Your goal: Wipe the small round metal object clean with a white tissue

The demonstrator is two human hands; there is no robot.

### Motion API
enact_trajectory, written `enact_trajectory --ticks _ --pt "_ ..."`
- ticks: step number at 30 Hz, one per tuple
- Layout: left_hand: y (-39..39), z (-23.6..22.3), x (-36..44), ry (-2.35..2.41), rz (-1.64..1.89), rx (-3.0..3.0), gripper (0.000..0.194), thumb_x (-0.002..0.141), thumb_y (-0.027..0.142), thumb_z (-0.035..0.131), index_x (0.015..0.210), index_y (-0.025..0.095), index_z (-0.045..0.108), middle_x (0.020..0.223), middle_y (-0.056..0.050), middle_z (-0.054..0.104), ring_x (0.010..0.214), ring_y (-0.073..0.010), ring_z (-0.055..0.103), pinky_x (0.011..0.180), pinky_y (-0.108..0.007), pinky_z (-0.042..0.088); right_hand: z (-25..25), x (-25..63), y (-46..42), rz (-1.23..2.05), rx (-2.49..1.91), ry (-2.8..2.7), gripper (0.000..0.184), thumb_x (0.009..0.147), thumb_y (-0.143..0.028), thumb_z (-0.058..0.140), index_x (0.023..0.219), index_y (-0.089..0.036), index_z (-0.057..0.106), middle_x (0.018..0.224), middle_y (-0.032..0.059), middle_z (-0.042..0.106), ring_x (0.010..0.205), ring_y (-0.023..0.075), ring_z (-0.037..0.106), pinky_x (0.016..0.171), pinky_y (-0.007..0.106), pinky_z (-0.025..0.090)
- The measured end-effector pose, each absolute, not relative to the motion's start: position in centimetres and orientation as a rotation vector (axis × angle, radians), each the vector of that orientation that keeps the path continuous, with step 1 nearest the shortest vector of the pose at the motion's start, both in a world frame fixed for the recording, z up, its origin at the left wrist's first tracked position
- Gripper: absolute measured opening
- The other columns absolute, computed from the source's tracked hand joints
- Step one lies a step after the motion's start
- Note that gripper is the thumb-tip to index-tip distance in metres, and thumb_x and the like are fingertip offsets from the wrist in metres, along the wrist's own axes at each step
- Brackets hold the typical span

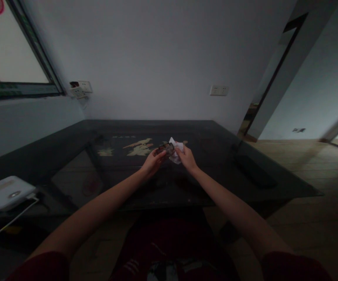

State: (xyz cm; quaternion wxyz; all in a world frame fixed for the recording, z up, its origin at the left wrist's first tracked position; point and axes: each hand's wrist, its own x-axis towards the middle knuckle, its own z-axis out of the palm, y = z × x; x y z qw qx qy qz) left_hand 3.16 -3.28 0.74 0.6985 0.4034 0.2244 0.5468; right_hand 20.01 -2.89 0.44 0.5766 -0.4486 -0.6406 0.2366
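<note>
Over the middle of the dark table (169, 191), my two hands are close together. My left hand (153, 162) has its fingers closed around a small, see-through brownish object (168, 149), perhaps of glass; its exact kind is too dim and small to tell. Pinched in my right hand (188, 159) is a crumpled white tissue (175, 158), which sits against the right side of the see-through object. Part of the tissue sticks up above the fingers and part hangs below them. The fingers partly cover both things.
A white box-shaped device (8, 192) with a white cable (9, 224) lies at the table's left. A dark flat slab (254, 171) is at the right. The wall behind carries sockets (218, 90). The tabletop bears a pale bird picture (139, 147).
</note>
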Motion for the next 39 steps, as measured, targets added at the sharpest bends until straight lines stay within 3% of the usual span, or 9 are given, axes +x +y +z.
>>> enact_trajectory --ticks 7,11,15,20,23,27,32,39 --pt "-3.7 1.4 2.8 0.502 1.264 0.899 0.039 0.065 0.016 0.079 0.1 0.017 0.062 0.098 -0.004 0.069 0.089 -0.0148 0.066 0.094 -0.032 0.047 -0.2 18.9 -2.9 0.787 -0.968 -1.49 0.059 0.077 -0.065 0.054 0.102 -0.013 0.063 0.093 0.0097 0.071 0.084 0.0221 0.066 0.077 0.034 0.052" --pt "-3.3 1.2 2.6 0.558 1.258 0.9 0.039 0.065 0.017 0.08 0.099 0.018 0.062 0.099 -0.003 0.067 0.088 -0.0139 0.065 0.089 -0.032 0.049 0.3 18.9 -3.5 0.666 -0.965 -1.587 0.063 0.073 -0.061 0.063 0.112 -0.011 0.06 0.101 0.0114 0.071 0.088 0.0235 0.065 0.08 0.035 0.051" --pt "-2.8 1.1 2.4 0.634 1.211 0.955 0.041 0.061 0.015 0.082 0.096 0.017 0.061 0.102 -0.006 0.066 0.093 -0.0175 0.064 0.085 -0.032 0.049 0.7 19.2 -3.7 0.601 -0.958 -1.58 0.067 0.077 -0.059 0.061 0.125 -0.012 0.055 0.116 0.0125 0.067 0.103 0.0259 0.063 0.092 0.038 0.048" --pt "-2.6 1.0 2.1 0.643 1.129 1.05 0.068 0.057 0.014 0.084 0.117 0.021 0.052 0.094 -0.006 0.069 0.086 -0.0178 0.066 0.086 -0.034 0.047 1.1 19.1 -4.3 0.531 -0.923 -1.66 0.064 0.084 -0.059 0.052 0.133 -0.017 0.051 0.133 0.0118 0.057 0.122 0.0247 0.054 0.104 0.037 0.04" --pt "-3.0 0.6 2.3 0.593 1.091 1.137 0.082 0.055 0.014 0.085 0.126 0.025 0.045 0.1 -0.005 0.068 0.09 -0.0186 0.066 0.091 -0.036 0.046 1.6 18.8 -5.0 0.485 -0.865 -1.768 0.056 0.09 -0.055 0.044 0.133 -0.02 0.052 0.138 0.0097 0.054 0.128 0.0216 0.049 0.109 0.036 0.034" --pt "-3.5 0.2 2.9 0.61 1.132 1.172 0.069 0.054 0.016 0.085 0.115 0.021 0.052 0.106 -0.007 0.066 0.1 -0.021 0.063 0.094 -0.036 0.045 2.0 18.7 -5.5 0.411 -0.823 -1.828 0.048 0.095 -0.05 0.038 0.128 -0.022 0.058 0.132 0.0079 0.059 0.126 0.0205 0.05 0.11 0.038 0.033" --pt "-3.8 1.2 3.0 0.678 1.136 1.091 0.057 0.057 0.022 0.084 0.105 0.018 0.053 0.102 -0.008 0.066 0.095 -0.021 0.063 0.088 -0.035 0.047 2.2 19.0 -5.3 0.427 -0.87 -1.732 0.048 0.094 -0.052 0.037 0.125 -0.023 0.06 0.129 0.0057 0.062 0.123 0.0213 0.054 0.109 0.039 0.036" --pt "-3.9 2.0 2.8 0.584 1.241 1.002 0.062 0.054 0.019 0.084 0.107 0.023 0.053 0.099 -0.003 0.064 0.091 -0.017 0.062 0.084 -0.03 0.048 2.1 19.0 -5.3 0.436 -0.895 -1.698 0.051 0.093 -0.055 0.037 0.124 -0.022 0.061 0.128 0.0053 0.063 0.122 0.0214 0.055 0.108 0.038 0.037"
